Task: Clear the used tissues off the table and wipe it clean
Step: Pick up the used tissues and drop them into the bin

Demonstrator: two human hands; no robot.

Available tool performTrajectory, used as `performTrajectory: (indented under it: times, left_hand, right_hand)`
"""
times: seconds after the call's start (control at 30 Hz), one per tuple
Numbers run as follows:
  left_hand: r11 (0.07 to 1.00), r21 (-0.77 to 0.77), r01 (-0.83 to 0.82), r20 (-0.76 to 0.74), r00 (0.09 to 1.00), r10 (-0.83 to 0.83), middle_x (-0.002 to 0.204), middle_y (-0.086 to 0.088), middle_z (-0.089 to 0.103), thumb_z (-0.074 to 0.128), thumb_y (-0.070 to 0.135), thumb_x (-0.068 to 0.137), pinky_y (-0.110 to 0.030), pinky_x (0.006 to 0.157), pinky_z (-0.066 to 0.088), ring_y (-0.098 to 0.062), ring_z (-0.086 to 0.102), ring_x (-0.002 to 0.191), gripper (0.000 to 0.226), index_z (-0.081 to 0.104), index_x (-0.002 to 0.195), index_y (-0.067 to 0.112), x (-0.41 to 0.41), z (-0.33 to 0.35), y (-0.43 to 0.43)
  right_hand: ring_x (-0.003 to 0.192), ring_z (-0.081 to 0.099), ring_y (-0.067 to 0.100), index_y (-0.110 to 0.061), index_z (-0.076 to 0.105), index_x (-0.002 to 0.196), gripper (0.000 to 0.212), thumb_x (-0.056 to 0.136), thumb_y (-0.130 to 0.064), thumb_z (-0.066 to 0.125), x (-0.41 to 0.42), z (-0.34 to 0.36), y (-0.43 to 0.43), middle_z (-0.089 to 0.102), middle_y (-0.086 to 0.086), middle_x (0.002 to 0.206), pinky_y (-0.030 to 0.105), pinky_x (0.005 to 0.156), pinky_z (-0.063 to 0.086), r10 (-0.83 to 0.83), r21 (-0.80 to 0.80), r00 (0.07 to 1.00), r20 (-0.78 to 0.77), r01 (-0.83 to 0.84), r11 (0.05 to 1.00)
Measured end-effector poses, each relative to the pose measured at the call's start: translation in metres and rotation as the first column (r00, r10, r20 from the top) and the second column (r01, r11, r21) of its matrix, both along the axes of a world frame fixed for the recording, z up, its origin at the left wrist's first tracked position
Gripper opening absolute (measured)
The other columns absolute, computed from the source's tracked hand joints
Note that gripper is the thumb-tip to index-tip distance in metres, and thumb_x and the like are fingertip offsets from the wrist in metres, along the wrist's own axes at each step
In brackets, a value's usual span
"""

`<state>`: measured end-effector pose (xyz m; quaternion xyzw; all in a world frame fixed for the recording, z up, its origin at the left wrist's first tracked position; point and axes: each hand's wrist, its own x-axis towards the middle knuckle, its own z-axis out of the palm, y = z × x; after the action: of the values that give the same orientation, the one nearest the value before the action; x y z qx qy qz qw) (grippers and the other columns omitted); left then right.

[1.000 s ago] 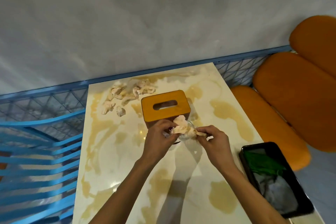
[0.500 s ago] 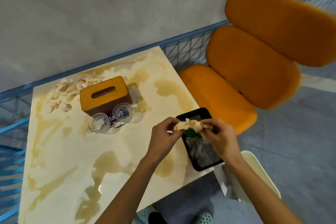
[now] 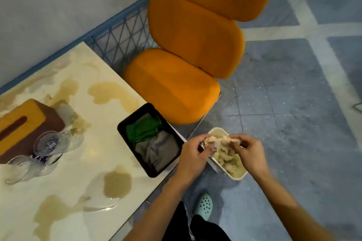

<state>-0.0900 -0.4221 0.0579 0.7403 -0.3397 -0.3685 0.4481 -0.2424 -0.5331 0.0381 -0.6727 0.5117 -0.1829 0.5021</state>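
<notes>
A wad of crumpled used tissues (image 3: 219, 141) is pinched between my left hand (image 3: 193, 155) and my right hand (image 3: 247, 152). Both hands hover over a small cream bin (image 3: 238, 176) on the floor, just off the table's right edge; more crumpled tissues (image 3: 228, 159) lie inside it. The cream marble table (image 3: 64, 162) with brown patches fills the left of the view. A black tray (image 3: 150, 172) at its right edge holds a green cloth (image 3: 144, 129) and a grey cloth (image 3: 156, 150).
An orange-topped tissue box (image 3: 23, 123) and two clear glasses (image 3: 49, 143) stand at the table's left. An orange cushioned chair (image 3: 176, 84) is beside the table, with a blue mesh railing (image 3: 119, 33) behind. My foot in a teal clog (image 3: 203, 206) rests on the grey floor.
Both hands have carried the tissue wad rightward from beside the tissue box, past the black tray, off the table and over the bin. The view swung right and down.
</notes>
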Motion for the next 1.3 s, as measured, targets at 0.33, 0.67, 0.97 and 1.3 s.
performTrajectory:
  times: [0.33, 0.67, 0.97, 1.3]
  left_hand:
    - [0.911, 0.379, 0.165, -0.049, 0.986, -0.158, 0.117, -0.009, 0.068, 0.063, 0.021, 0.09, -0.017, 0.078, 0.044, -0.02, 0.063, 0.104, 0.031, 0.065, 0.119, 0.01, -0.029, -0.111, -0.072]
    - [0.796, 0.524, 0.304, -0.095, 0.949, -0.3, 0.144, -0.009, 0.045, 0.069, 0.012, 0.081, -0.025, 0.109, 0.035, -0.025, 0.045, 0.132, 0.07, 0.04, 0.145, 0.013, -0.047, -0.152, -0.09]
    - [0.855, 0.436, 0.28, -0.046, 0.956, -0.29, 0.133, -0.006, 0.053, 0.057, 0.0, 0.086, -0.019, 0.09, 0.046, -0.017, 0.059, 0.104, 0.047, 0.054, 0.132, 0.012, -0.047, -0.135, -0.072]
    - [0.996, 0.018, 0.087, 0.202, 0.975, -0.089, 0.098, 0.003, 0.063, 0.06, 0.003, 0.088, -0.008, 0.072, 0.045, 0.0, 0.059, 0.083, 0.027, 0.065, 0.113, 0.012, -0.008, -0.026, -0.053]
  right_hand:
    - [0.073, 0.069, 0.021, -0.017, 0.074, 0.099, 0.021, 0.082, -0.005, 0.069, -0.048, -0.106, -0.017, 0.073, 0.005, 0.081, 0.039, 0.071, 0.057, -0.096, 0.182, 0.964, -0.247, 0.144, 0.973]
    - [0.085, 0.07, 0.024, -0.019, 0.066, 0.114, 0.034, 0.08, -0.018, 0.073, -0.069, -0.149, -0.024, 0.071, 0.001, 0.096, 0.048, 0.084, 0.057, -0.066, 0.342, 0.948, -0.313, 0.177, 0.923]
    - [0.103, 0.063, 0.019, -0.014, 0.062, 0.124, 0.038, 0.087, -0.013, 0.068, -0.059, -0.117, -0.021, 0.064, 0.006, 0.121, 0.023, 0.083, 0.047, 0.104, 0.301, 0.934, -0.342, 0.004, 0.954]
    - [0.091, 0.059, 0.001, -0.023, 0.066, 0.108, 0.017, 0.092, -0.021, 0.062, 0.008, -0.007, -0.028, 0.063, -0.01, 0.101, 0.014, 0.077, 0.047, 0.258, -0.076, 0.951, -0.169, -0.274, 0.959]
